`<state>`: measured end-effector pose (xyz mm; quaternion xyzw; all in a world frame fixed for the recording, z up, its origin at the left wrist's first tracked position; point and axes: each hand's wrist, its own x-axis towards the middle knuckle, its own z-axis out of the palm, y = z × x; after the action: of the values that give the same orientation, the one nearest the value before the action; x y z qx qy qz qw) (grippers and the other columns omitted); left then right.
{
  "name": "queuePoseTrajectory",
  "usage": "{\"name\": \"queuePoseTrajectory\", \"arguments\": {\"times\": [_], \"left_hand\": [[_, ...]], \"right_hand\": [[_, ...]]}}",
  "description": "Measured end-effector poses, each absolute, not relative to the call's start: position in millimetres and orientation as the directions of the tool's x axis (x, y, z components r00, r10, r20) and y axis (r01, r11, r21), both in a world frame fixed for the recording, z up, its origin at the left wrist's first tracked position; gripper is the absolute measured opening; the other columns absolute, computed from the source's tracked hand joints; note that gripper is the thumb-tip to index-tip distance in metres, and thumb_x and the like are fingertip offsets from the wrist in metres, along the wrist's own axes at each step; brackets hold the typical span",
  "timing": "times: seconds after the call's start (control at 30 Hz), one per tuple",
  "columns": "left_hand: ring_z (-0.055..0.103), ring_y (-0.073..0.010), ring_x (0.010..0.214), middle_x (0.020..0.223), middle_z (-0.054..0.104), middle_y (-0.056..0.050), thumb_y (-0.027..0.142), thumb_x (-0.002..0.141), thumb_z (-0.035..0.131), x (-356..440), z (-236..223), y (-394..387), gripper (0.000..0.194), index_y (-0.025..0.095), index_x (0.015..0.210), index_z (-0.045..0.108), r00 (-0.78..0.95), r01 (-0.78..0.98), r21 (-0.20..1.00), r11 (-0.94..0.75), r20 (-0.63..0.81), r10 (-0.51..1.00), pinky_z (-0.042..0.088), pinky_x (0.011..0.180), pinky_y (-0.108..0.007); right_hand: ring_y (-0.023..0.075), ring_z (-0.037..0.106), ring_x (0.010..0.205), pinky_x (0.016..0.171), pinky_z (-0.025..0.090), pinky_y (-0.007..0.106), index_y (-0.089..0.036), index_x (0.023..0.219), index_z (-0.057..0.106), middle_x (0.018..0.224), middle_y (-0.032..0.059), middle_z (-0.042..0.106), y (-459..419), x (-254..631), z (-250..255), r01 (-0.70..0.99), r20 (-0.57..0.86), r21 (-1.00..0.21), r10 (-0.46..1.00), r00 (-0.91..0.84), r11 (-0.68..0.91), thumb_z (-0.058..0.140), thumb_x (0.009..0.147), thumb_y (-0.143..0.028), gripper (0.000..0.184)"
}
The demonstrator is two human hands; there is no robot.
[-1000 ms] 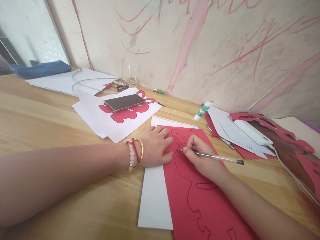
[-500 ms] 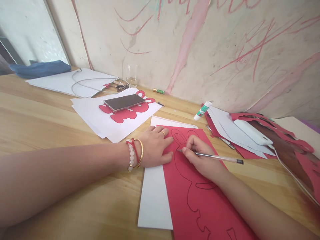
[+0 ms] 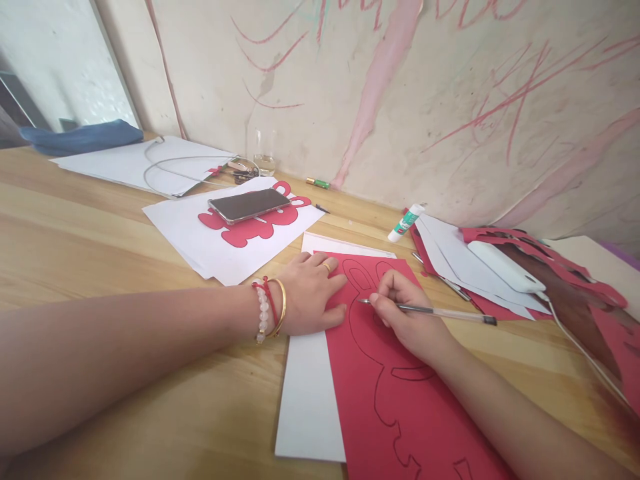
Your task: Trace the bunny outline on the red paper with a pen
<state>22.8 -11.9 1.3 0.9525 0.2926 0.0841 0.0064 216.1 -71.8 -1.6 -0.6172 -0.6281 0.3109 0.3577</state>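
Note:
My left hand lies flat across the upper left edge of a red paper sheet, pressing it down. My right hand grips a clear ballpoint pen, its tip close to the black outline drawn on the red sheet. That outline has rounded ear-like loops at the top, and my right hand hides part of it. Under the red sheet, a white board or paper sticks out at the left.
Past my hands, a phone rests on a red cutout on white sheets. To the right lie a glue stick, a white power bank with its cable, and red paper scraps. A drinking glass stands against the marked wall.
My right hand and the pen have shifted slightly to the right across the red sheet. My left hand has stayed in place.

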Motion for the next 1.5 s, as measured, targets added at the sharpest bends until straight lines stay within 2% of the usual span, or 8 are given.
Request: {"name": "queuePoseTrajectory", "arguments": {"times": [0.43, 1.0, 1.17, 1.37, 1.5], "left_hand": [[0.05, -0.0289, 0.105, 0.111, 0.057, -0.012, 0.044, 0.09, 0.041, 23.1, -1.1, -11.4, 0.038, 0.017, 0.108, 0.061, 0.816, 0.554, 0.042, -0.832, 0.174, 0.552, 0.039, 0.091, -0.043], [0.049, -0.0279, 0.106, 0.112, 0.056, -0.011, 0.044, 0.09, 0.041, 22.8, 0.0, -11.1, 0.038, 0.017, 0.109, 0.061, 0.816, 0.559, 0.04, -0.828, 0.154, 0.558, 0.039, 0.092, -0.042], [0.049, -0.0279, 0.107, 0.113, 0.056, -0.011, 0.045, 0.09, 0.041, 22.5, 0.6, -10.9, 0.038, 0.018, 0.107, 0.061, 0.813, 0.56, 0.039, -0.827, 0.165, 0.558, 0.039, 0.093, -0.042], [0.049, -0.028, 0.108, 0.114, 0.056, -0.011, 0.045, 0.09, 0.041, 23.2, 0.9, -11.6, 0.039, 0.018, 0.109, 0.061, 0.812, 0.564, 0.047, -0.824, 0.149, 0.564, 0.038, 0.094, -0.043], [0.049, -0.0281, 0.107, 0.112, 0.056, -0.011, 0.045, 0.09, 0.042, 23.5, -0.8, -11.3, 0.039, 0.018, 0.11, 0.061, 0.812, 0.562, 0.039, -0.826, 0.16, 0.561, 0.039, 0.093, -0.042]], "right_hand": [[0.0118, 0.035, 0.056, 0.051, 0.027, 0.025, -0.023, 0.069, 0.035, 0.062, -0.0061, 0.036, -71.0, 216.7, -5.3, 0.654, 0.099, -0.753, 0.995, -0.007, 0.079, 0.051, 0.085, -0.024, 0.022], [0.0113, 0.032, 0.056, 0.051, 0.027, 0.025, -0.023, 0.069, 0.036, 0.062, -0.0065, 0.035, -72.9, 216.2, -3.6, 0.642, 0.08, -0.763, 0.997, -0.015, 0.071, 0.052, 0.084, -0.025, 0.022], [0.0109, 0.032, 0.056, 0.051, 0.027, 0.024, -0.023, 0.071, 0.038, 0.062, -0.0068, 0.037, -73.5, 217.7, -4.8, 0.626, 0.03, -0.778, 0.998, -0.048, 0.054, 0.052, 0.085, -0.025, 0.02], [0.0111, 0.032, 0.056, 0.051, 0.027, 0.025, -0.023, 0.069, 0.036, 0.062, -0.0067, 0.036, -72.9, 216.7, -4.0, 0.641, 0.065, -0.765, 0.998, -0.018, 0.061, 0.053, 0.084, -0.025, 0.022], [0.0104, 0.031, 0.055, 0.051, 0.027, 0.024, -0.023, 0.071, 0.037, 0.062, -0.007, 0.037, -74.5, 217.6, -3.7, 0.627, 0.021, -0.777, 0.998, -0.056, 0.051, 0.052, 0.085, -0.025, 0.02]]}}
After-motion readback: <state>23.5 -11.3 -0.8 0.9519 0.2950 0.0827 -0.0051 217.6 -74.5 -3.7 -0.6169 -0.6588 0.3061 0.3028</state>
